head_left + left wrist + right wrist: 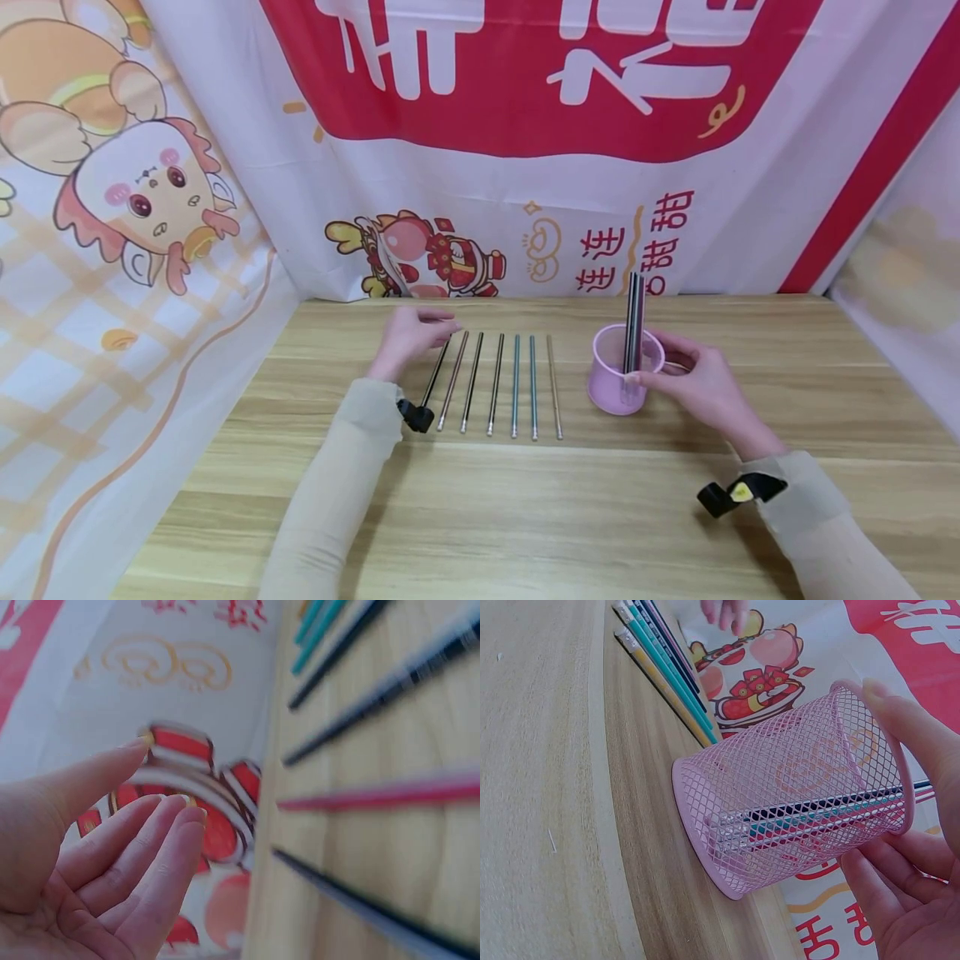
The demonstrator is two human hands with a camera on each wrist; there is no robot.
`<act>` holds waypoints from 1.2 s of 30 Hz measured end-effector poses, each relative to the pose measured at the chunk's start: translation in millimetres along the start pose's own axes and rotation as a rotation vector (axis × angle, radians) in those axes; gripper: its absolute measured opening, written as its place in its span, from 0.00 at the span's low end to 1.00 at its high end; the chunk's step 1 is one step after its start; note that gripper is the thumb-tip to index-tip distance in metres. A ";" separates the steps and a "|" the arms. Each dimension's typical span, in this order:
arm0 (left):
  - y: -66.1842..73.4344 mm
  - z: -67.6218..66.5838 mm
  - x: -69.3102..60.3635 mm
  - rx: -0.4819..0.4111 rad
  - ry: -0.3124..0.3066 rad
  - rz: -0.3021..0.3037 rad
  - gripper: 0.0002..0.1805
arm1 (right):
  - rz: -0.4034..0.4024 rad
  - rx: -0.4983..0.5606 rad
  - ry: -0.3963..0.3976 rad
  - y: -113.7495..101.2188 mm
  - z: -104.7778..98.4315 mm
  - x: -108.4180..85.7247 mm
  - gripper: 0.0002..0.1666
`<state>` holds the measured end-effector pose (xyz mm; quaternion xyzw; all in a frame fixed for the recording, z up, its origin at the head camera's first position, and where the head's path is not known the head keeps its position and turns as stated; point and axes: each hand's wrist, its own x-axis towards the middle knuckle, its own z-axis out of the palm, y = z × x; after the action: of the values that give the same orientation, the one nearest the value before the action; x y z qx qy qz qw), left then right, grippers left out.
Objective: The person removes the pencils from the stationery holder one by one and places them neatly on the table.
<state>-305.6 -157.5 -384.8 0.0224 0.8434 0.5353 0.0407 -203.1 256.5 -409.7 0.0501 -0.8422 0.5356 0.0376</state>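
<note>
My right hand point(701, 379) grips the rim of a pink mesh pen cup point(617, 392); in the right wrist view the thumb and fingers hold the cup point(780, 787) from opposite sides. Several pencils point(633, 325) stand in it, leaning to its right side. At the left end of a row of pencils, my left hand point(411, 335) hovers over the top of a black pencil point(433, 375). The left wrist view shows this hand point(112, 862) holding nothing, fingers loosely extended, beside the tips of the black pencil point(360, 900) and a red one point(375, 796).
Other pencils in the row are black point(496, 383), teal point(516, 387) and natural wood point(554, 387), spaced apart with their eraser ends toward the front. Behind the wooden table point(525, 517) hangs a printed cloth point(525, 192), with another patterned cloth point(135, 250) along the left.
</note>
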 end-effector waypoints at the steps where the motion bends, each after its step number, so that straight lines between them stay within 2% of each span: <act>1: 5.0 3.4 -1.6 -0.005 -0.006 0.015 0.21 | -0.001 -0.001 0.001 0.1 -0.1 0.0 0.49; 6: 25.3 26.3 -9.5 0.000 -0.013 0.078 0.20 | 0.001 -0.019 0.003 -0.9 -0.4 -0.3 0.49; 11: 39.4 52.3 -13.7 0.009 -0.023 0.137 0.20 | -0.001 -0.023 0.000 -2.4 0.2 -0.7 0.49; 17: 58.3 80.8 -17.7 -0.046 -0.070 0.223 0.22 | 0.008 -0.027 -0.001 -2.1 0.0 -0.7 0.49; 27: 79.8 125.1 -15.6 -0.140 -0.114 0.274 0.24 | 0.016 -0.024 -0.005 -1.7 -0.5 -0.1 0.50; 36: 89.7 154.3 -9.1 -0.103 -0.143 0.321 0.24 | 0.017 -0.029 -0.016 -0.7 -0.6 1.1 0.49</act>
<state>-282.8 19.0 -368.7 0.1924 0.7953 0.5747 0.0156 -204.1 256.7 -408.7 0.0470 -0.8505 0.5232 0.0269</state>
